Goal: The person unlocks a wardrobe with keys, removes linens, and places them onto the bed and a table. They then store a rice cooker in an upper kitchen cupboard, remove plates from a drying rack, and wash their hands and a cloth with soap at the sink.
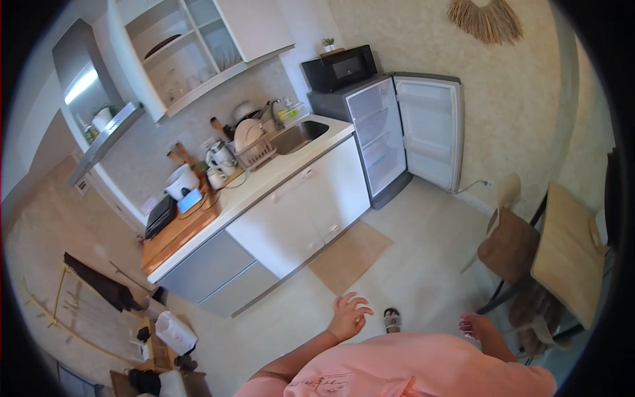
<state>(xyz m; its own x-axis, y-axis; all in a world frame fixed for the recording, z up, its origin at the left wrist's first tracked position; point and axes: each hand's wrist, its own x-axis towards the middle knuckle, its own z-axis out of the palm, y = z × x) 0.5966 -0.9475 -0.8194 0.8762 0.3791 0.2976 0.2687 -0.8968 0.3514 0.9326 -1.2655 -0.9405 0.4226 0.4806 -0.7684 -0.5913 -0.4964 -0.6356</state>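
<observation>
Over the floor at the bottom centre, my left hand (350, 317) is raised with its fingers apart and nothing in it. Farther right, my right hand (471, 325) hangs beside the pink shirt (423, 360), its fingers curled; whether they hold anything is too small to tell. A sandalled foot (392, 320) shows on the floor between the hands. Neither hand touches the furniture. Beyond them a beige mat (350, 257) lies before the white cabinets (301, 218).
A fridge (377, 132) stands with its door (430, 129) open, a black microwave (340, 68) on top. The counter holds a dish rack (254, 155), sink (299, 137), kettle (221, 155) and phone (190, 200). Chair (509, 245) and table (569, 251) stand right; a white bin (175, 333) stands lower left.
</observation>
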